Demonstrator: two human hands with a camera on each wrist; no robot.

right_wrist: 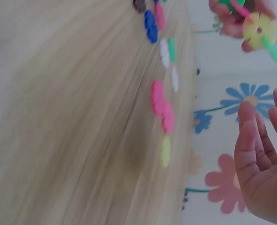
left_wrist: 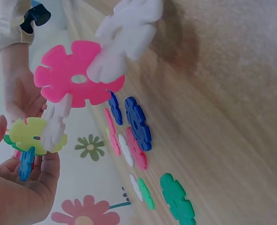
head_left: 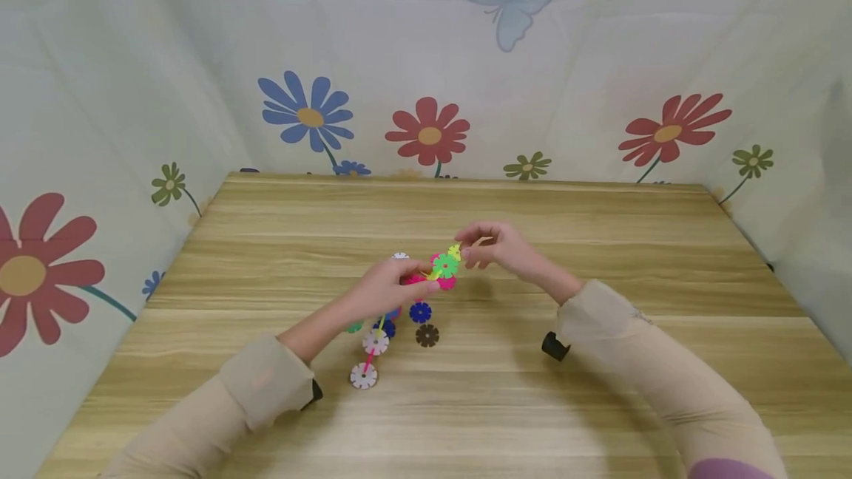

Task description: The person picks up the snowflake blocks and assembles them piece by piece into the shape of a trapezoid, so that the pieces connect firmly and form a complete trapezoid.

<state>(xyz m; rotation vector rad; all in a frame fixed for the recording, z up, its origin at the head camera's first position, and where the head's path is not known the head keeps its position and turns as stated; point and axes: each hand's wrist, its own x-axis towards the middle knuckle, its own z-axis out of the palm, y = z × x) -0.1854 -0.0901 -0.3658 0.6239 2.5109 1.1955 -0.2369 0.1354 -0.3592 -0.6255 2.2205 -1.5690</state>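
My left hand [head_left: 382,288] holds a chain of slotted plastic flower discs, pinching it between thumb and fingers above the table. Toward me the chain ends in a white disc [head_left: 363,375]; a pink disc [left_wrist: 58,77] and a yellow disc [left_wrist: 23,133] are also joined in it. At the far end a green disc [head_left: 445,266] faces up. My right hand [head_left: 499,248] hovers just right of that end, fingers loosely bent. In the right wrist view its fingers hold nothing and a gap separates them from the chain's yellow disc [right_wrist: 252,35].
Loose discs lie on the wooden table [head_left: 632,257] beneath and beside the chain, among them a blue disc [head_left: 420,312], a brown disc [head_left: 427,335] and a dark green disc [left_wrist: 177,199]. A flower-printed curtain [head_left: 373,35] surrounds the table's back and sides.
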